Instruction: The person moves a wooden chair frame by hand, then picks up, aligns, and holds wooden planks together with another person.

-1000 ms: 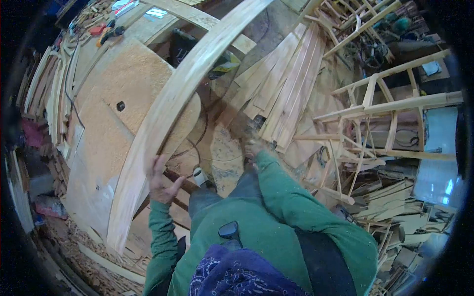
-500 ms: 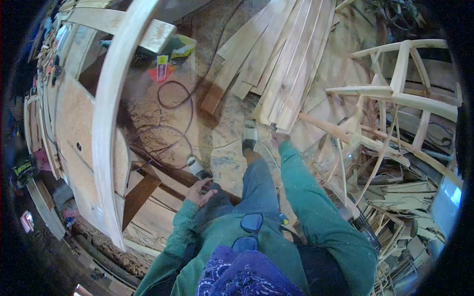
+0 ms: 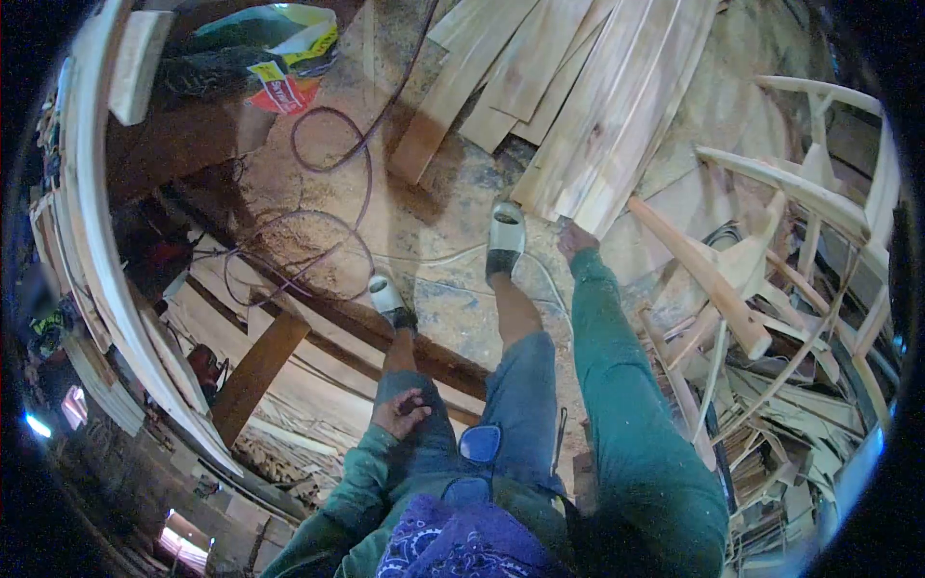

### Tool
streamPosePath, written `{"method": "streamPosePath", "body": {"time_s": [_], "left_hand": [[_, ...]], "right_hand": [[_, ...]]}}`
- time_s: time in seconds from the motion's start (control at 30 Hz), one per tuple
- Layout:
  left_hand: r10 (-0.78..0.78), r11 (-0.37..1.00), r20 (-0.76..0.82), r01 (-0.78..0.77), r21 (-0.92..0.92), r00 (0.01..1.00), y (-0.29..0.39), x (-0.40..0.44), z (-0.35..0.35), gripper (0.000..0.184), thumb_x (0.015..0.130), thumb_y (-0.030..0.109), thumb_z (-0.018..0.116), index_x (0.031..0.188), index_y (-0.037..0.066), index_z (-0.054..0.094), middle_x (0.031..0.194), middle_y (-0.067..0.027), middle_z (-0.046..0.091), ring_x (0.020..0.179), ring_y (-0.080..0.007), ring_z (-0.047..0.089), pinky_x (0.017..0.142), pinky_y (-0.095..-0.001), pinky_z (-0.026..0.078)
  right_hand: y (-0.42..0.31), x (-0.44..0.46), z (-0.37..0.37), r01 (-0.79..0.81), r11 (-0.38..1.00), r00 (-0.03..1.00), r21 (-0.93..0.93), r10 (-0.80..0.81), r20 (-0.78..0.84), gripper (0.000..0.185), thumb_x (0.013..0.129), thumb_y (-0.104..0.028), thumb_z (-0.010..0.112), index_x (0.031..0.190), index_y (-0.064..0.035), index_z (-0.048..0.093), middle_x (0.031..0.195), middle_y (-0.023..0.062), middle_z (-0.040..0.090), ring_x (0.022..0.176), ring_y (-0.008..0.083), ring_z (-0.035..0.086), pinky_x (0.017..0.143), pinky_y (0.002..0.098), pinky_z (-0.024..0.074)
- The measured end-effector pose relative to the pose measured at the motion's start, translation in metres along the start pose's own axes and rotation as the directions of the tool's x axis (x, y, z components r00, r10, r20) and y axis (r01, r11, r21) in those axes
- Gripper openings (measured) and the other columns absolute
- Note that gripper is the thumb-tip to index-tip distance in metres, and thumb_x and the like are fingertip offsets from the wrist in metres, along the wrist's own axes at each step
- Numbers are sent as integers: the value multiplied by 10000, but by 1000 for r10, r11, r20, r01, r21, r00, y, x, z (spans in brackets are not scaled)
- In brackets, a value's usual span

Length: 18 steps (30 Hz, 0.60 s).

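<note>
My right hand (image 3: 578,241) reaches down to the near end of the long pale wooden planks (image 3: 617,116) stacked on the floor. Its fingers are closed around a small greyish thing at the plank's end, too small to name. Over my left thigh hangs my left hand (image 3: 403,414), palm partly up. Its fingers are loosely curled and somewhat apart, with nothing visible in them.
A purplish cord (image 3: 368,207) loops across the dusty floor left of the planks. Wooden chair frames (image 3: 809,193) stand at the right, above scrap strips (image 3: 809,424). A long curved pale beam (image 3: 92,193) runs along the left. A bag (image 3: 299,34) lies behind.
My view has shifted and tilted down, so the planks and chair frames appear displaced. My right hand stays at the plank's end. My left hand's fingers are more curled.
</note>
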<state>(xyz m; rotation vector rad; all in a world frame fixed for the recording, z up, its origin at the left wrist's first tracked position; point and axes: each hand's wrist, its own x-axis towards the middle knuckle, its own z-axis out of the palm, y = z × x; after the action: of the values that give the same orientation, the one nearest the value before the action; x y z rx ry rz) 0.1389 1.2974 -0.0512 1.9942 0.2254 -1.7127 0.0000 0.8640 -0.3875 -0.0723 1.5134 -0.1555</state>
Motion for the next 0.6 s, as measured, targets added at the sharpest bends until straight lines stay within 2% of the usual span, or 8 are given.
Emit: {"method": "streamPosePath", "body": {"time_s": [0.03, 0.07, 0.1, 0.17, 0.27, 0.33, 0.43, 0.6], "left_hand": [[107, 987, 14, -105, -121, 994, 6, 0, 2, 440, 786, 175, 768, 1174, 68, 591, 933, -1, 631, 862, -91, 581, 787, -240, 484], [50, 992, 15, -48, -114, 999, 7, 5, 4, 430, 792, 162, 760, 1176, 69, 590, 929, 3, 633, 857, -87, 582, 786, -236, 484], [-9, 994, 16, 11, -107, 1000, 4, 9, 6, 420, 799, 149, 752, 1177, 70, 589, 926, 6, 634, 853, -83, 582, 785, -232, 484], [-62, 990, 62, 69, -123, 996, -3, 18, 5, 411, 812, 120, 734, 1189, 64, 581, 922, 13, 640, 870, -76, 584, 796, -230, 484], [-60, 976, 92, 77, -203, 994, 7, 32, 9, 416, 820, 127, 729, 1198, 52, 572, 948, 5, 644, 877, -78, 587, 802, -231, 483], [-76, 966, 82, 94, -240, 994, 9, 40, 11, 416, 828, 128, 724, 1203, 43, 566, 965, -2, 643, 886, -83, 588, 811, -236, 484], [-132, 937, 85, 153, -315, 988, 14, 50, 13, 412, 837, 127, 717, 1206, 31, 561, 986, -12, 638, 902, -89, 589, 824, -244, 488], [-188, 922, 112, 214, -322, 976, 7, 64, 3, 402, 843, 124, 710, 1202, 25, 559, 999, -24, 632, 933, -106, 589, 844, -265, 492]], "right_hand": [[11, 42, -27, 66, 997, 976, 28, -70, 206, 95, 881, -160, 625, 888, -71, 591, 585, -11, 395, 438, 129, 341, 455, 315, 332], [24, 88, -56, 115, 990, 905, 81, -138, 403, 134, 891, -215, 631, 906, -85, 598, 604, -18, 397, 464, 124, 361, 499, 315, 355], [30, 103, -55, 335, 930, 892, -150, -262, 368, 158, 902, -250, 620, 918, -94, 604, 600, -20, 387, 472, 122, 363, 517, 317, 366], [40, 127, -63, 407, 843, 899, -352, -301, 318, 251, 906, -323, 614, 1005, -93, 594, 681, 7, 432, 570, 142, 427, 601, 336, 407], [37, 124, -52, 104, 972, 992, -212, -85, 96, 524, 878, -443, 622, 1221, -66, 503, 998, 95, 511, 889, 229, 528, 801, 408, 451], [29, 94, -16, -24, 999, 985, -37, 17, -170, 739, 849, -529, 619, 1359, -48, 386, 1298, 156, 451, 1165, 313, 482, 944, 485, 418], [28, 98, -15, -75, 997, 997, -36, 74, -12, 941, 809, -639, 585, 1441, -38, 232, 1522, 143, 159, 1375, 341, 239, 1040, 551, 313], [40, 125, -14, -16, 994, 999, 108, 21, -47, 888, 823, -675, 525, 1409, -50, 292, 1493, 146, 241, 1329, 326, 322, 1053, 509, 308]]}}
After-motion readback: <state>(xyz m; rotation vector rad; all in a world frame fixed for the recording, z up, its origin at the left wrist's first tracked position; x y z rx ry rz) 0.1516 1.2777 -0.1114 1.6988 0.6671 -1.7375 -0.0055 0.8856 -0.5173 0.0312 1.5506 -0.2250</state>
